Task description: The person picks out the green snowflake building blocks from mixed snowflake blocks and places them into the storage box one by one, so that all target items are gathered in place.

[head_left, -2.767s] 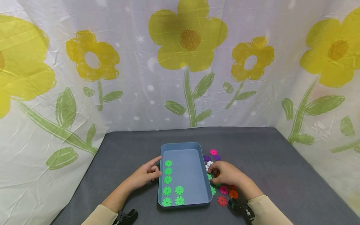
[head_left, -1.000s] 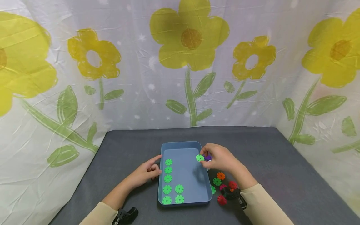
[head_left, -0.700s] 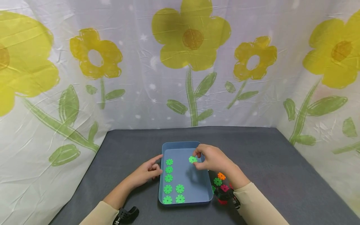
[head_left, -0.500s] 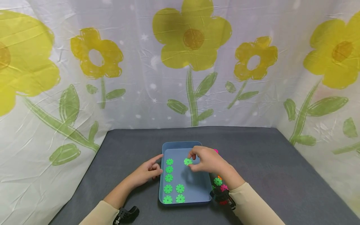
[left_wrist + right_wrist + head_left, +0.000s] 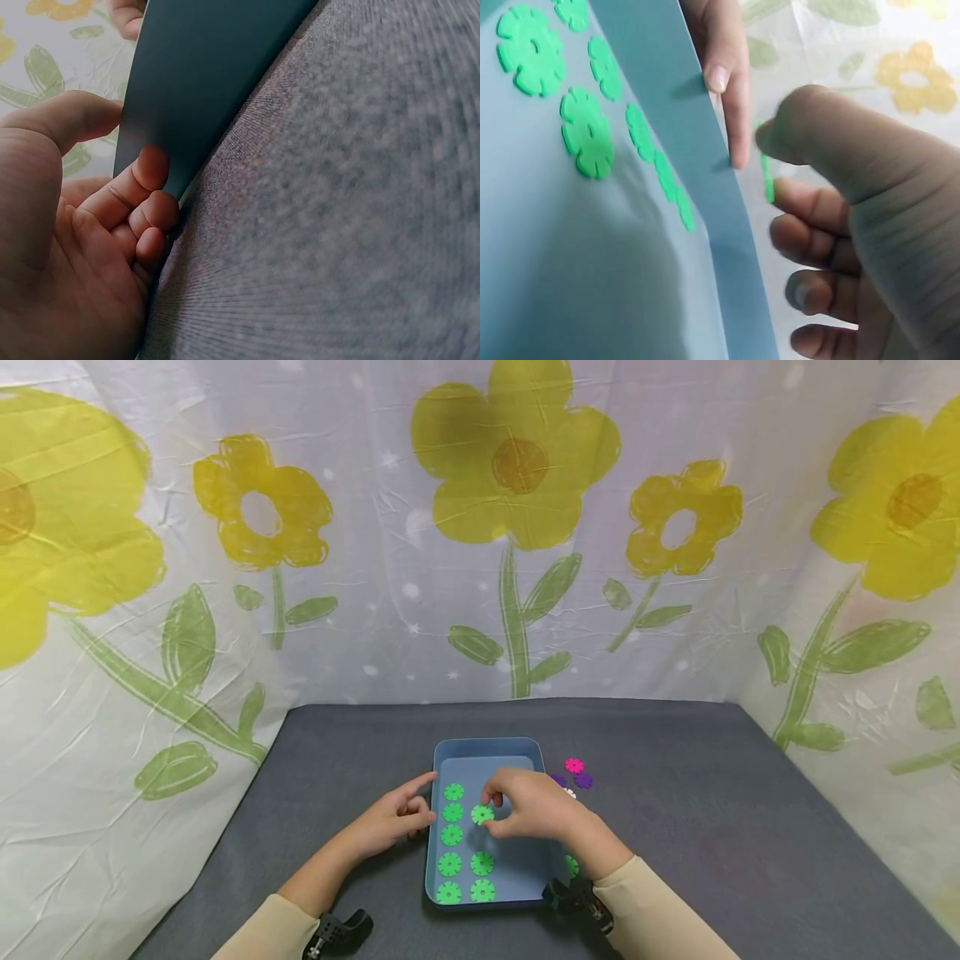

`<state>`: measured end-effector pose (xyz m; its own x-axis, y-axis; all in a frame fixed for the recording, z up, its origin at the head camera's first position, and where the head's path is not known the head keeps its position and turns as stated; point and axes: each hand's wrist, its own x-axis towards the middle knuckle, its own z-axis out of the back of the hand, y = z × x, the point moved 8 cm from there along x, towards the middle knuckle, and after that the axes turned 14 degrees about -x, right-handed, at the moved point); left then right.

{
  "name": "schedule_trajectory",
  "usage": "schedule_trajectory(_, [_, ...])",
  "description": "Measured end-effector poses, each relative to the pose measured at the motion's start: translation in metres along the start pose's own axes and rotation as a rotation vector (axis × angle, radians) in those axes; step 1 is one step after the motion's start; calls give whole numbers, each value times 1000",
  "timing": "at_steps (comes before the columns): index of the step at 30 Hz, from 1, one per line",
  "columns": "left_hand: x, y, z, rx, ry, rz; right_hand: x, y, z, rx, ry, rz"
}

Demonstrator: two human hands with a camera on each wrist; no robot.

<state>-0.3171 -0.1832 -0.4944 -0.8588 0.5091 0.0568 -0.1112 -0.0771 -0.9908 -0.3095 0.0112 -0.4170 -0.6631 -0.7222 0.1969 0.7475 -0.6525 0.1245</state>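
My right hand (image 5: 534, 806) pinches a green notched plastic disc (image 5: 482, 814) between thumb and fingers, over the blue tray (image 5: 525, 902). In the right wrist view the held disc (image 5: 767, 178) shows edge-on. Inside the tray, flat green discs (image 5: 452, 835) form a left column, and two more (image 5: 482, 864) lie beside its near end. The pinched disc hangs above these two. At the tray's left side is my left hand (image 5: 390, 820), its index fingertip and thumb resting on the rim; the other fingers (image 5: 154, 169) fold loosely against the outer wall.
Right of the tray lie loose discs: pink (image 5: 573, 765), purple (image 5: 582, 781), a partly hidden white one (image 5: 570, 792) and a green one (image 5: 572, 866). My right forearm covers others. A flowered curtain (image 5: 360, 635) hangs behind the grey table (image 5: 720, 827).
My right hand has picked up a green disc from the right-hand pile and carried it left over the tray, then nearer to me. The left hand has stayed at the rim.
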Motion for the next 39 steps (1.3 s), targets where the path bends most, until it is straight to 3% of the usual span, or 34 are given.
schedule_trajectory(14, [-2, -1, -1, -2, -7, 4, -4, 16, -10, 41, 85, 5])
schedule_trajectory(30, [-2, -3, -5, -20, 12, -9, -6, 4, -47, -69, 46, -52])
schedule_trajectory(39, [-1, -4, -3, -8, 5, -10, -9, 0, -33, 0, 47, -80])
